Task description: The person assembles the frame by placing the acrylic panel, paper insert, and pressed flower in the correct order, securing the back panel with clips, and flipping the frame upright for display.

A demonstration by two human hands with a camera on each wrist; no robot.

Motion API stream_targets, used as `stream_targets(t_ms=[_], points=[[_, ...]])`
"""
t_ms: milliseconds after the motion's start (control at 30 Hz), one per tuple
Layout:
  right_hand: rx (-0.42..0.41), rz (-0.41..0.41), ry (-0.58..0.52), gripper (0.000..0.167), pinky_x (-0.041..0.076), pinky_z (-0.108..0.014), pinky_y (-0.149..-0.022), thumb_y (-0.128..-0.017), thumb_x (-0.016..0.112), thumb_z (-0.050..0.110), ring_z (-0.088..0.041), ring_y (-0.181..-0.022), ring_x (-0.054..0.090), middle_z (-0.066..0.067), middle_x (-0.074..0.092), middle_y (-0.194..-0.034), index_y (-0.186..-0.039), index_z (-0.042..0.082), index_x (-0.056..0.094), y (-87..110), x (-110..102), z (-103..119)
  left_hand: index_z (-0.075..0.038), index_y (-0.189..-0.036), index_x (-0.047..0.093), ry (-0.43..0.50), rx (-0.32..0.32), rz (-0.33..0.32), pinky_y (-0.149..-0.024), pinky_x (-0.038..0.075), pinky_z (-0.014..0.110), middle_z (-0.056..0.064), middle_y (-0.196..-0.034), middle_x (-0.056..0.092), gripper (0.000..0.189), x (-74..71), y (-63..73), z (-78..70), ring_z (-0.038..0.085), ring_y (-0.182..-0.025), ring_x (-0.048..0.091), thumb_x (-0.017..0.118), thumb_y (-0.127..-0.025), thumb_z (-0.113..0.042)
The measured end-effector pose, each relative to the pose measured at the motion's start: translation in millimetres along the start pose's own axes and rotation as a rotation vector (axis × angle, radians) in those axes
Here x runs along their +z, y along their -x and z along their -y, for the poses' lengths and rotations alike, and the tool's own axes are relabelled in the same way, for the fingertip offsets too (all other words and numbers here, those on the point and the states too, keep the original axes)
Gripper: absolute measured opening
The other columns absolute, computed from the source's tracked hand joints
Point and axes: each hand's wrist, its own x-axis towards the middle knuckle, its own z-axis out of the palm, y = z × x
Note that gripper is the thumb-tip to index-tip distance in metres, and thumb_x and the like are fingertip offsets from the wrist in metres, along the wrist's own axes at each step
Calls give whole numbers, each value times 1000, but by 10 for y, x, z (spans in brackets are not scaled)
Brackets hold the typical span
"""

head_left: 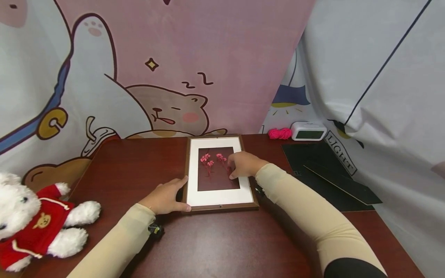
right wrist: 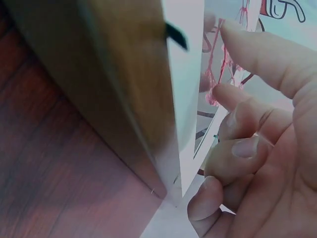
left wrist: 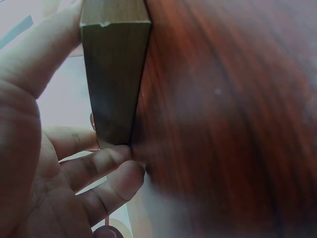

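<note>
Head view: right hand [head_left: 246, 165] at framed pink sprig [head_left: 221, 157].
Left hand [head_left: 167, 197], fingers extended, touches the frame [head_left: 205, 209]; cannot tell whether the right pinches.

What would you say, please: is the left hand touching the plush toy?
No, the left hand touches the picture frame, apart from the plush toy.

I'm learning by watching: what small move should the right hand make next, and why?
Perhaps lift the right hand straight up, fingers loose: they are at the slender pink flower sprig on the right, and dragging sideways might shift it. The left hand touches the brown rectangular picture frame, so it could steady that.
</note>
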Motion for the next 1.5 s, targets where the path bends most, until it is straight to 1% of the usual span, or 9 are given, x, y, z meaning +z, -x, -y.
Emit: stream_targets(t_ms=[167,500,667,767,933,1033,1267,1400,1500], points=[[-13,2,1,42,56,-41,-87,-83,91,28,-17,-89,65,0,72,-98,-116,10,73,-9,-1,44,-2,-165,33,-2,1,-2,-115,33,73,28,-158,47,113,4,-3,8,45,-143,51,87,-81,-57],[-21,-4,41,41,56,-38,-82,-86,89,35,-15,-87,65,1,72,-97,-116,12,73,-68,38,88,-1,-164,33,-3,0,2,-114,33,74,28,-158,47,114,-10,-6,1,44,-144,51,87,-81,-57],[-12,-21,4,42,56,-42,-89,-87,88,34,-18,-96,66,-1,73,-109,-120,14,72,-26,-6,63,-1,-164,32,0,-3,8,-115,31,75,28,-159,47,114,-19,1,-9,44,-145,49,87,-81,-57],[-4,-71,-26,49,56,-46,-94,-88,87,36,-21,-102,67,-4,74,-114,-127,14,69,11,-48,-19,-2,-165,32,0,-5,8,-115,31,75,28,-159,46,115,-24,2,-14,44,-145,49,87,-81,-58],[-18,-197,-82,67,54,-50,-100,-89,84,42,-28,-111,67,-13,71,-121,-144,11,61,105,-74,-320,-2,-165,32,4,-13,12,-117,29,75,27,-160,45,114,-20,5,-15,44,-146,47,87,-81,-57],[-19,-258,-142,73,50,-54,-108,-89,84,40,-34,-124,63,-19,66,-134,-148,8,57,220,-106,-558,-3,-165,32,7,-16,14,-117,29,75,27,-161,44,114,-17,4,-16,44,-147,47,87,-81,-57],[80,-292,-224,77,41,-64,-115,-93,81,38,-44,-141,51,-25,55,-151,-155,7,48,649,-185,-1133,-4,-165,32,2,-19,15,-118,29,73,26,-161,45,114,-15,0,-15,43,-146,47,87,-81,-58],[143,-323,-209,76,41,-66,-113,-95,79,38,-47,-140,51,-29,54,-150,-156,6,47,927,-201,-1444,-3,-165,32,-1,-20,13,-117,29,74,27,-161,45,115,-13,-5,-8,44,-146,48,87,-81,-59],[198,-335,-192,79,42,-68,-111,-95,78,44,-49,-139,51,-31,53,-150,-156,6,46,1149,-212,-1660,-3,-165,32,2,-21,16,-118,30,72,26,-161,45,115,-6,-9,-5,43,-147,47,86,-81,-59]])
